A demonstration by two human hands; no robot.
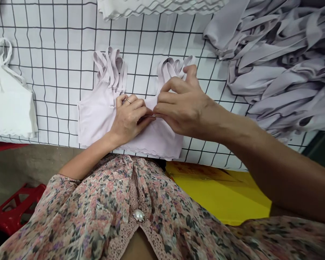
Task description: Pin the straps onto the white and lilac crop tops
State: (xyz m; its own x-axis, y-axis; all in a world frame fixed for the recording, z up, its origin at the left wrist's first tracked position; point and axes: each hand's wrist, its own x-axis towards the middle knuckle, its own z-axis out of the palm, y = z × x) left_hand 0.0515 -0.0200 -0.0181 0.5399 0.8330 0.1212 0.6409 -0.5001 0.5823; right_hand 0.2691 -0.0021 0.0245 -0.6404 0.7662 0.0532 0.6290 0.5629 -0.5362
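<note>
Pale pink bra tops (94,119) lie stacked at the table's front edge, their thin straps (115,68) bunched in two groups at the far side. Over the middle of the stack, my left hand (131,117), with a ring on one finger, pinches something small and thin. My right hand (182,103) meets it there, thumb and forefinger pressed together on the same spot, its little finger raised. What sits between the fingertips is mostly hidden; a short light sliver shows, and I cannot tell whether it is part of the fabric.
A heap of grey-lilac garments (281,68) covers the right side of the table. White camisole tops (12,104) lie at the left, and a white scalloped stack (162,7) at the back. Below are a red stool (16,206) and a yellow container (219,195).
</note>
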